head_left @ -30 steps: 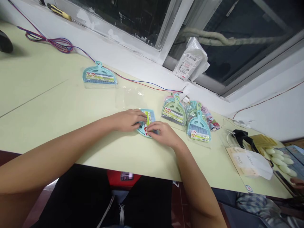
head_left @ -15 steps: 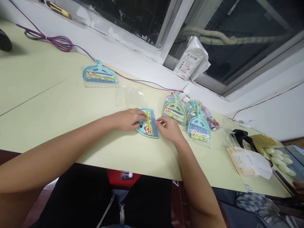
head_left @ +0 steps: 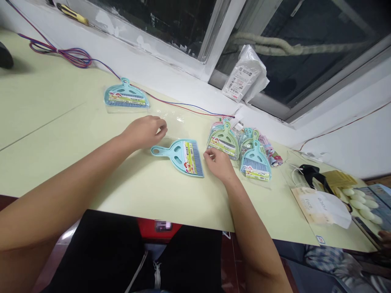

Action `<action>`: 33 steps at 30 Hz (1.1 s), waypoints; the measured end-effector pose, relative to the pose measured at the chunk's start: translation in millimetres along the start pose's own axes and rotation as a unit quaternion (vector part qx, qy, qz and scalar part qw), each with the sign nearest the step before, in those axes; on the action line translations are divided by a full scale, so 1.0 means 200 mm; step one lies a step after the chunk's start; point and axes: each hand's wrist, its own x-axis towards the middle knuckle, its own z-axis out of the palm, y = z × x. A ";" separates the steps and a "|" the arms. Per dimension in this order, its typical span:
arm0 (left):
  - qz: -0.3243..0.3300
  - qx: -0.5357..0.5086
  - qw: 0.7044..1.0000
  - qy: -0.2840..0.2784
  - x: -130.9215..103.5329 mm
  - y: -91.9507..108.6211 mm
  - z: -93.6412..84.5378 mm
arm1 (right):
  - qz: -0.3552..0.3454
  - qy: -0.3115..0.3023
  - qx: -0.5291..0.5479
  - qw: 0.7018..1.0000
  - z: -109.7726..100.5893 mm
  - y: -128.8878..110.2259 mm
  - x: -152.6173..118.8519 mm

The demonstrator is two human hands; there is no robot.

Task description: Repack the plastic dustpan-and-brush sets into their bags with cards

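Observation:
A light blue dustpan (head_left: 177, 152) with a grey-bristled brush and a printed label lies unwrapped on the table, its handle pointing left. My left hand (head_left: 145, 131) is above the handle, apart from it, with loosely curved fingers and the thumb separate, holding nothing I can see. A clear plastic bag (head_left: 179, 118) lies flat just beyond that hand, partly covered by it. Beside the bristle edge, on the right, rests my right hand (head_left: 220, 165). Its fingers are curled together and nothing shows in them.
Bagged dustpan sets lie to the right, a green one (head_left: 225, 140) and a blue one (head_left: 255, 162) on top. Another bagged blue set (head_left: 126, 97) is at back left. Cable (head_left: 75, 57), screwdriver (head_left: 71, 14), white package (head_left: 241, 77) and paper bag (head_left: 320, 205) are around.
My left hand has let go of the dustpan and moved up and left, toward the clear bag. My right hand has shifted slightly right, off the bristle edge.

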 end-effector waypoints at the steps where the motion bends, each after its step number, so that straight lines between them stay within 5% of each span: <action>1: -0.003 -0.012 0.999 -0.032 0.00 -0.01 -0.01 | 0.004 -0.002 0.001 1.000 0.01 0.00 0.00; 4: 0.020 -0.039 0.990 -0.132 -0.01 0.00 -0.01 | 0.016 -0.007 0.008 1.000 0.02 0.02 0.01; 10: 0.045 -0.055 0.969 -0.237 -0.03 0.03 0.04 | 0.044 -0.005 0.027 0.999 0.04 0.04 0.02; 21: 0.058 -0.087 0.946 -0.307 -0.02 -0.02 0.09 | 0.135 -0.030 0.116 0.984 0.05 0.07 0.05; 26: 0.086 -0.111 0.943 -0.302 -0.01 -0.02 0.08 | 0.281 -0.116 0.350 0.886 -0.01 0.04 0.06; 29: 0.092 -0.120 0.942 -0.298 0.00 -0.02 0.08 | 0.286 -0.174 0.456 0.825 -0.03 0.04 0.06; 33: 0.107 -0.140 0.939 -0.294 0.00 -0.01 0.08 | 0.269 -0.195 0.526 0.783 -0.02 0.09 0.07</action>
